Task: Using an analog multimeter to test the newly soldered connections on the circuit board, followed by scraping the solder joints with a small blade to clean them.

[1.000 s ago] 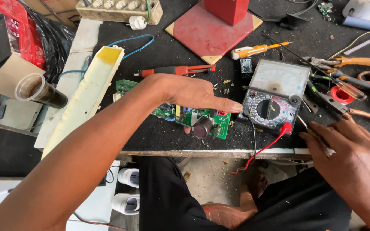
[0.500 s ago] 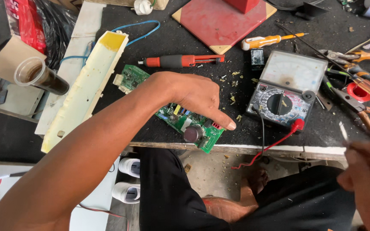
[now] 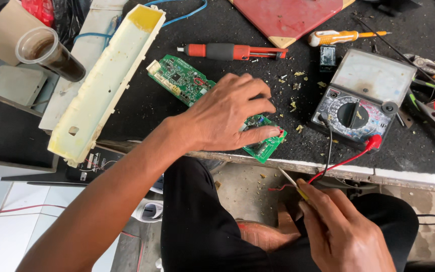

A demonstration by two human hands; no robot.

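Left hand pressing flat on long green circuit board, centre frame; right hand pinching thin yellow-tipped probe, lower right, below grey analog multimeter.

I see a long green circuit board lying flat, slanting from upper left toward frame centre at the bench's front edge, components up, partly covered; a thin yellow-tipped probe points up-left, lower centre.

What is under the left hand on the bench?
A green circuit board lies under the left hand, its two ends showing. Its middle is covered.
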